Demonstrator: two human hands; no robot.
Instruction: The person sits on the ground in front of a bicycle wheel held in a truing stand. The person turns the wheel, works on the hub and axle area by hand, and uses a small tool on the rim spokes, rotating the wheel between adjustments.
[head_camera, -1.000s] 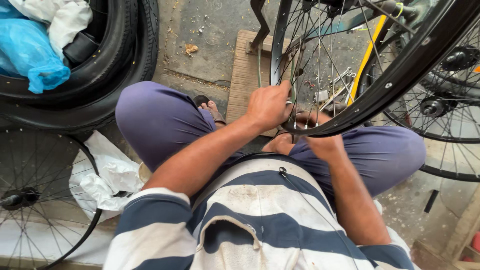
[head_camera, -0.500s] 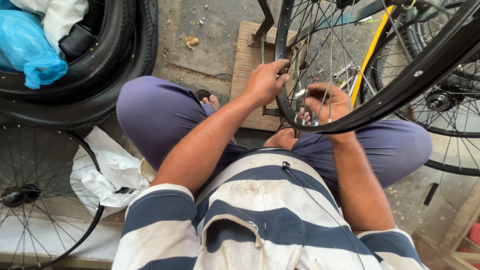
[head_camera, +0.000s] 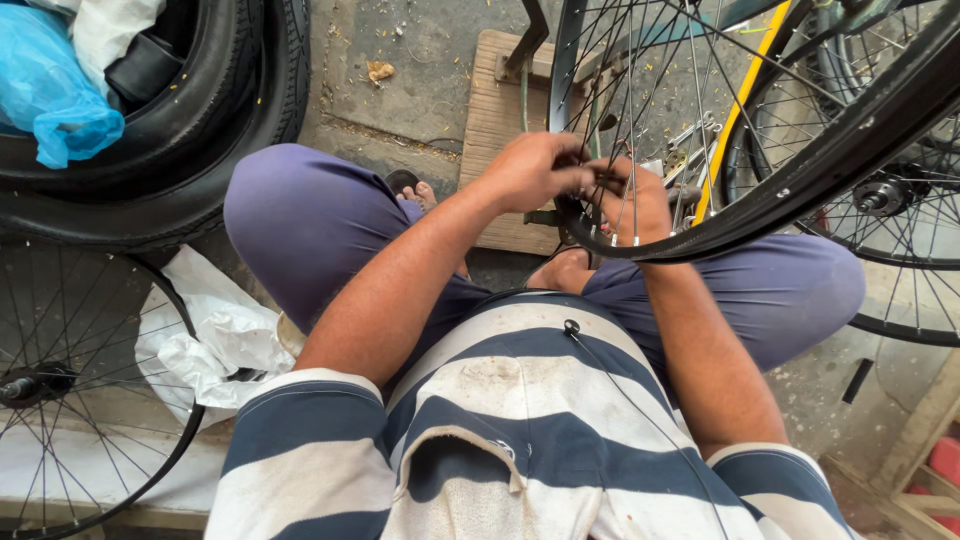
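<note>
Left hand fingers pinched narrow on thin steel spoke near rim; whether tool sits between them, cannot tell. Right hand fingers curled among spokes behind rim, grip hidden. Black spoked bicycle wheel rim at 1 o'clock from hands, arcing over knees. Wooden slatted pallet at 12 o'clock. Large black rubber tyre at 10 o'clock, crumpled blue plastic bag inside. Second spoked wheel at 8 o'clock beside crumpled white plastic sheet.
</note>
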